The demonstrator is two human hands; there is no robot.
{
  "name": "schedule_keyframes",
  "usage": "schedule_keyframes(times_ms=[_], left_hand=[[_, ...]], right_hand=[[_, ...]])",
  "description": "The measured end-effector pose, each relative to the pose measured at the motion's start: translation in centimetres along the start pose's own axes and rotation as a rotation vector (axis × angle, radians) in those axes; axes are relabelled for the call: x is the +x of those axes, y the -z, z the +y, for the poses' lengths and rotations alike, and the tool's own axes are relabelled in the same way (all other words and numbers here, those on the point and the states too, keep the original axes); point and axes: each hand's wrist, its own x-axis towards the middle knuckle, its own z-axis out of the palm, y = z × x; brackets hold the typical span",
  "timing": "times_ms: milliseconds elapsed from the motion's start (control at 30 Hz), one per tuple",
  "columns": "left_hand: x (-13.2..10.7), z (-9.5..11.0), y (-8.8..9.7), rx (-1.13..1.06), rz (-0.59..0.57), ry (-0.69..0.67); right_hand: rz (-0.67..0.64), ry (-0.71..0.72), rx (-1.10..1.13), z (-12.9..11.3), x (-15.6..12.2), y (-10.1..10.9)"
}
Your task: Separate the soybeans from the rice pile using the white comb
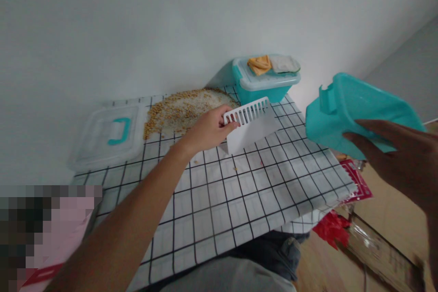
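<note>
My left hand [208, 128] is stretched out over the checked tablecloth [239, 200] and grips a white slotted plastic scraper [251, 123] by its left edge. Just behind it a pile of yellow beans mixed with rice [181, 109] lies spread on the cloth against the wall. My right hand [404, 159] is at the right, off the table's edge, with its fingers wrapped round a teal plastic container [356, 114] held tilted in the air.
A clear lid with a teal handle [109, 134] lies at the table's back left. A teal box with a clear lid [265, 80], cloths on top, stands at the back right by the wall. Red packaging [356, 180] lies below the table's right edge.
</note>
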Motion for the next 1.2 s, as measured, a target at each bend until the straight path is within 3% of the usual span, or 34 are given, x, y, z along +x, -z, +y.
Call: schedule_keyframes(times_ms=[300, 500, 633, 733, 833, 933, 1033, 1200], left_hand=[[0.7, -1.0, 3.3, -0.019, 0.056, -0.006], [-0.8, 1.5, 4.5, -0.010, 0.069, -0.075], [-4.4, 5.2, 5.7, 0.195, 0.131, -0.105], [-8.1, 7.9, 7.0, 0.457, 0.269, -0.128], [-11.6, 9.0, 8.6, 0.681, 0.338, -0.130], [-14.5, 8.4, 9.9, 0.788, 0.391, -0.139], [-16.8, 6.9, 10.1, 0.834, 0.449, -0.120], [-19.0, 4.9, 9.0, 0.845, 0.681, 0.119]], right_hand=[[0.022, 0.124, 0.066, -0.9, 0.3, -0.2], [-0.022, 0.097, 0.135, -2.4, 0.6, -1.1], [-0.161, 0.103, 0.210, -3.4, 0.9, -2.1], [-0.261, 0.137, 0.220, -4.2, 1.4, -3.1], [-0.280, 0.208, 0.228, -5.2, 2.1, -4.2], [-0.266, 0.272, 0.255, -5.9, 2.7, -5.0], [-0.252, 0.295, 0.243, -6.5, 2.7, -4.9], [-0.283, 0.328, 0.257, -7.4, 1.7, -3.7]])
